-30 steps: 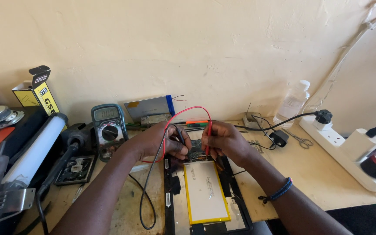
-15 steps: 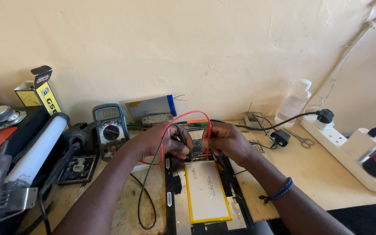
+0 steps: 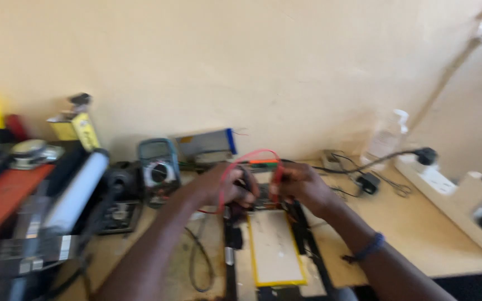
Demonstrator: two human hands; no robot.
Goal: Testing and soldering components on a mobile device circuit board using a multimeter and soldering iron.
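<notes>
The picture is blurred by motion. My left hand [image 3: 227, 188] and my right hand [image 3: 303, 187] meet over the top end of an opened tablet [image 3: 308, 245] lying on the bench. A flat pale battery with a yellow edge [image 3: 273, 249] fills its middle. My right hand pinches a red test probe [image 3: 277, 181], and a red lead [image 3: 247, 155] arcs over to my left hand. My left hand grips a dark probe [image 3: 241, 189] against the board. A grey-blue multimeter [image 3: 158, 166] stands just left of my left forearm.
A white power strip [image 3: 447, 192] with a black plug runs along the right. Near the wall stand a clear bottle [image 3: 387, 139] and a small black adapter [image 3: 369, 181]. A white tube [image 3: 79, 189], dark tools, a yellow box [image 3: 79, 129] and a round speaker [image 3: 29, 149] crowd the left.
The view has swung left and blurred, so everything sits further right in the picture. Both hands stay on the probes at the tablet's top end.
</notes>
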